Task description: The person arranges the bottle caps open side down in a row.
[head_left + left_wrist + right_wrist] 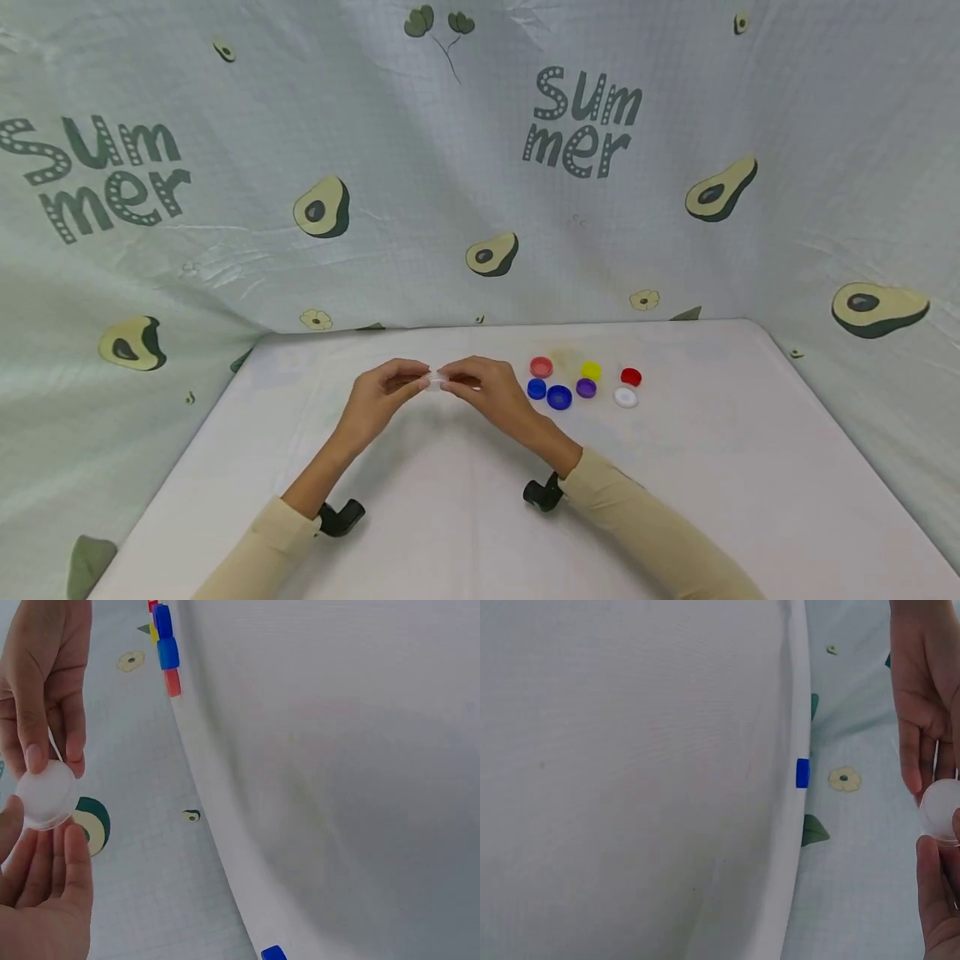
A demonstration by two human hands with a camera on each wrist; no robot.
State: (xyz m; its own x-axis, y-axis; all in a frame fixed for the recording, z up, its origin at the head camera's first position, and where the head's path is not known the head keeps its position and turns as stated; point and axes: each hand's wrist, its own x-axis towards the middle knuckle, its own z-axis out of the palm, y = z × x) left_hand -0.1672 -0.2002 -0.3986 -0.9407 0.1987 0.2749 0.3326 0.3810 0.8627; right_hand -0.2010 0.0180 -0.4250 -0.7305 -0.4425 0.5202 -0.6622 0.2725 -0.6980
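Observation:
Above the table, both hands meet at a small white, partly see-through round cap (46, 793). My left hand (375, 402) pinches the cap from the left, thumb and fingertips at its edge. From the opposite side my right hand (495, 398) pinches it too. In the head view the cap is tiny and largely covered by fingertips. The left wrist view has its round flat face and a thin rim below. The right wrist view cuts the cap (939, 810) off at the frame's edge.
Right of the hands lie several caps: pink-red (541, 367), blue (536, 388), dark blue (559, 397), yellow (591, 371), purple (586, 387), red (631, 377) and white (626, 397). Another blue piece (802, 773) sits near the table edge. A printed cloth (420, 167) hangs behind the table.

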